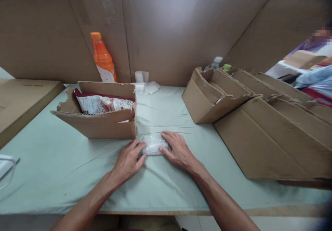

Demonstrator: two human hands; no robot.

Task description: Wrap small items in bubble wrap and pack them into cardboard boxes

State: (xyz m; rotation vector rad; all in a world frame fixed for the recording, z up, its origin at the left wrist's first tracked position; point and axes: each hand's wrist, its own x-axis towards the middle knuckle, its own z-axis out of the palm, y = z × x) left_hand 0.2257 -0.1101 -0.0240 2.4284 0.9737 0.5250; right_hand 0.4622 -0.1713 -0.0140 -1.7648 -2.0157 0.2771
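On the pale green tabletop (64,175), just in front of a torn cardboard box (101,123) of snack packets, I see a bubble-wrapped packet (153,144). My left hand (128,161) and right hand (178,151) press its ends, fingers flat, not clenched. Wrapping looks finished; the packet is not yet boxed. Its long axis runs left-right.

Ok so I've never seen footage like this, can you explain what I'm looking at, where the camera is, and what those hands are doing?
There is one picture, from a camera worn on a person's head, looking forward and down at a table with a pale green cloth. The left hand and right hand are the wearer's own, pressing flat on the two ends of a small bubble-wrapped packet lying on the cloth; neither has a closed grip on it. Behind the left hand stands an open cardboard box holding a printed bag, with an orange bottle further back. More cardboard boxes lie to the right, where another person sits at the edge.
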